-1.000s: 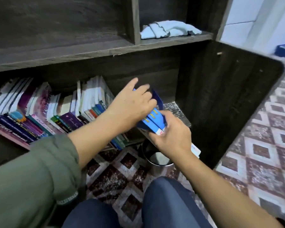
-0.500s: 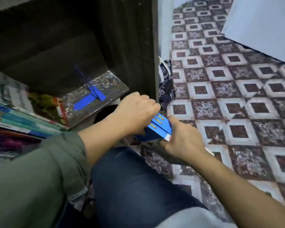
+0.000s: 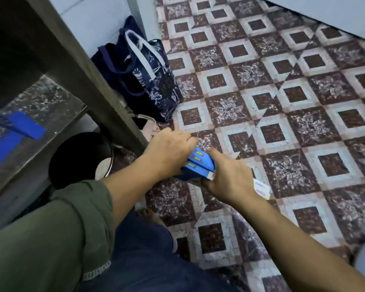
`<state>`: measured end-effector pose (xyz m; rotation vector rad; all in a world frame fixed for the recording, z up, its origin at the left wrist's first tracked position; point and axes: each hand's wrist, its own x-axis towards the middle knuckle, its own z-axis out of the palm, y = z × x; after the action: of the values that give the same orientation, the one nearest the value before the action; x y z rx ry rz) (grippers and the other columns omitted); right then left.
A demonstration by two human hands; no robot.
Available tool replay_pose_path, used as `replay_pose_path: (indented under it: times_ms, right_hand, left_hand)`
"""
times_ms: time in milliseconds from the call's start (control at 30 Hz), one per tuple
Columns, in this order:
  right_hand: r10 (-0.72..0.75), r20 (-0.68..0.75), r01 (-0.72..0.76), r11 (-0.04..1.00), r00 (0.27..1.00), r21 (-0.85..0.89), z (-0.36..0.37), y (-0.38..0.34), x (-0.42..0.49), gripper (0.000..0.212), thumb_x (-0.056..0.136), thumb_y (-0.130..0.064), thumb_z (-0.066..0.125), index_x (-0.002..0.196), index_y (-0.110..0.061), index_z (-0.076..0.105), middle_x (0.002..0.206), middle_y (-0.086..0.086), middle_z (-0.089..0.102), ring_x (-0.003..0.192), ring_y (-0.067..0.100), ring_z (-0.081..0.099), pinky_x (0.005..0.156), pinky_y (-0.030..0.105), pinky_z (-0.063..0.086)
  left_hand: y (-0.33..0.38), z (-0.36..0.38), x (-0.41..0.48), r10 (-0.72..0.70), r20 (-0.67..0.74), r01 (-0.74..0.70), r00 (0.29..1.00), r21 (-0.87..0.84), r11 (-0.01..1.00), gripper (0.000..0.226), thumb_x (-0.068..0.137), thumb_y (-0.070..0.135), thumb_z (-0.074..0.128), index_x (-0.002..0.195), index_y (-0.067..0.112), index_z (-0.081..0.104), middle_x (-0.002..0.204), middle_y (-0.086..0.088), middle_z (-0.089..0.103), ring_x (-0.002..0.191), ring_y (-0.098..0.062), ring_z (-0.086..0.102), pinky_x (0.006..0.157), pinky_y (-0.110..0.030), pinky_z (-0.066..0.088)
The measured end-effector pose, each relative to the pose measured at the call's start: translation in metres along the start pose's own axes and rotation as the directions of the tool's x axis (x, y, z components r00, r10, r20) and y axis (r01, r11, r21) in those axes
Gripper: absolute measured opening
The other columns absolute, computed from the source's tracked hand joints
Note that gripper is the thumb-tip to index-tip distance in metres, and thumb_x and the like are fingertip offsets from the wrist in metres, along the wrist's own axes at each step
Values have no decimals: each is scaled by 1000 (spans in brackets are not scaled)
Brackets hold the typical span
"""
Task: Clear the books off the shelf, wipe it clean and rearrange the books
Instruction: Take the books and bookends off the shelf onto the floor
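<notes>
A small stack of blue books [image 3: 200, 164] with yellow spine lettering is held low over the patterned floor, right of the shelf. My left hand [image 3: 167, 152] curls over the stack from the left and top. My right hand [image 3: 228, 178] grips it from the right and underneath, thumb along the top edge. The lower shelf board [image 3: 36, 114] at left shows a speckled dark surface with strips of blue tape [image 3: 19, 131]. The dark side panel [image 3: 72, 66] of the shelf unit runs diagonally between the board and the floor.
A navy patterned tote bag [image 3: 143, 81] leans beside the shelf's side panel, with a pale bag [image 3: 148, 125] below it. A round black bin [image 3: 80, 159] stands under the shelf. A small white card [image 3: 261, 188] lies on the tiled floor [image 3: 282, 102]. My jeans-clad knee [image 3: 148, 260] is below.
Both hands carried the blue books out of the shelf and rightward, down toward the floor. The view swung right, so the row of books and the cloth left the frame.
</notes>
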<state>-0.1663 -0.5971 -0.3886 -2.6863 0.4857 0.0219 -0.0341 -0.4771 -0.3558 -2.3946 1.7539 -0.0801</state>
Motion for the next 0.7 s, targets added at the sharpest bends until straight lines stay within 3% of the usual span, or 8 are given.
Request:
replay_pose_path:
  times_ms: [133,267,467,533,600,700]
  right_hand:
    - [-33,-22,31,996,999,-83,35,26,34,39,75,-33,70,108,-27,50,98,-4,62,90,27,60,62,31,29]
    - [-112,-133,84,976,985,-200,73,62,78,48,62,-24,78,107,-25,60,88,0,66,78,30,64,61,34,44]
    - [-211,-289,109,937,934,-333,103,89,146,50,60,-19,78,108,-21,65,91,0,69,74,28,65,62,33,42]
    - [-247,-308,129,925,919,-357,114,96,164,45,65,-18,73,110,-20,65,99,1,69,79,28,65,65,34,44]
    - [-258,-309,120,907,915,-403,130,103,180,38,74,-20,61,112,-19,64,105,0,68,84,27,65,68,34,44]
    - [-192,-226,70,886,955,-458,162,116,195,36,77,-19,59,112,-19,63,107,0,67,88,27,64,71,35,44]
  left_hand:
    - [-8,49,21,-30,2,30,1000,-97,995,48,39,16,83,74,13,50,66,-5,53,57,-27,52,51,-31,32]
    - [-18,85,50,-90,-30,85,995,-134,987,47,38,4,81,76,12,55,68,-4,57,61,-26,56,50,-29,38]
    - [-42,128,84,-237,-26,231,971,-153,961,25,71,0,70,90,10,58,83,-8,61,77,-29,58,63,-37,42]
    - [-48,128,86,-320,71,327,945,-133,936,21,86,4,55,107,11,53,100,-8,59,94,-29,56,75,-38,43]
    - [-45,124,85,-400,248,405,882,34,914,25,95,16,45,119,11,44,115,-7,54,107,-27,53,88,-39,42]
    - [-25,121,72,-398,604,315,690,244,917,52,90,39,56,134,12,44,129,-6,53,118,-29,52,101,-49,38]
